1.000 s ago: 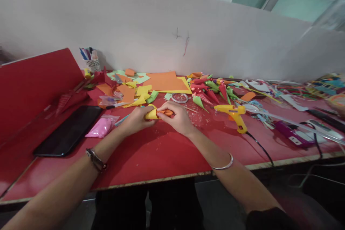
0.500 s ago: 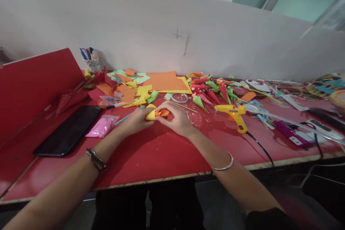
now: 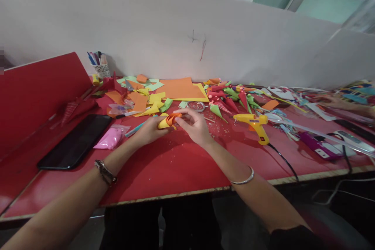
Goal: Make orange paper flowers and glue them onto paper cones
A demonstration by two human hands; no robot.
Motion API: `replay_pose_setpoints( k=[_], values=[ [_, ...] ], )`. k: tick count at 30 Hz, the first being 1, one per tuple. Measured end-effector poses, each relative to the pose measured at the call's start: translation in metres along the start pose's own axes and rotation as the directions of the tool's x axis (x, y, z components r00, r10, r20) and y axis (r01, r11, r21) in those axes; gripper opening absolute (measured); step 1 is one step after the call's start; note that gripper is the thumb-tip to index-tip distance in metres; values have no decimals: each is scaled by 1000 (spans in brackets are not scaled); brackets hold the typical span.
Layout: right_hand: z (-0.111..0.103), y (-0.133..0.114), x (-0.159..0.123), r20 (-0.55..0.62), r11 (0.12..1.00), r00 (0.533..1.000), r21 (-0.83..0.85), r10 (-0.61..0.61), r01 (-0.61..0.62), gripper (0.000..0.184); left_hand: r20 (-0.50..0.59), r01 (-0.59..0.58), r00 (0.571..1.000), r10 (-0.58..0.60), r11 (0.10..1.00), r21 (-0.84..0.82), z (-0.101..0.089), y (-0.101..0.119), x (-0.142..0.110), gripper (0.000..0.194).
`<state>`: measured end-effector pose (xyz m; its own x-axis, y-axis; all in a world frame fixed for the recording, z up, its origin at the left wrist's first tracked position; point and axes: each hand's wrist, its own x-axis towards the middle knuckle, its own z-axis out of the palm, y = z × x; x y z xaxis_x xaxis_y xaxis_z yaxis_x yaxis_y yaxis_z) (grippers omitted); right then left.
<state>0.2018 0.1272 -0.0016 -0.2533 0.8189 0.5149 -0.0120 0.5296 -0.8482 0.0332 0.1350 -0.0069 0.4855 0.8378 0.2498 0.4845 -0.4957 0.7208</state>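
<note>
My left hand (image 3: 149, 129) is closed round a small rolled paper piece (image 3: 168, 121), yellow outside with orange curled inside, held just above the red table (image 3: 175, 168). My right hand (image 3: 195, 125) rests beside it on the right with its fingers loosely spread, the fingertips touching the orange end of the roll. Both wrists wear bracelets.
A yellow glue gun (image 3: 255, 124) with a black cord stands right of my hands. Paper cones (image 3: 231, 101), orange and yellow sheets (image 3: 179, 88) and scraps lie behind. A black tablet (image 3: 75, 140) and pink packet (image 3: 109, 138) lie left. Another person's hand (image 3: 331, 100) reaches at far right.
My right hand has loosened from gripping the roll to spread fingers at its end; the orange inner paper now curls out more. A person's hand has come in at far right.
</note>
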Motion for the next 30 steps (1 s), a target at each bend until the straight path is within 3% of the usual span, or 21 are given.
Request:
replay_pose_setpoints(
  k=[13, 24, 30],
  values=[
    [2, 1, 0, 17, 999, 1000, 35, 9, -9, 13, -80, -9, 997, 19, 992, 128, -3, -2, -1, 10],
    [4, 1, 0, 42, 1000, 999, -4, -11, 11, 10, -75, -53, 995, 62, 991, 122, -4, 2, -1, 11],
    [-1, 3, 2, 45, 980, 989, -142, -138, 143, 15, 22, -13, 1000, 12, 998, 62, -3, -2, 0, 14]
  ],
)
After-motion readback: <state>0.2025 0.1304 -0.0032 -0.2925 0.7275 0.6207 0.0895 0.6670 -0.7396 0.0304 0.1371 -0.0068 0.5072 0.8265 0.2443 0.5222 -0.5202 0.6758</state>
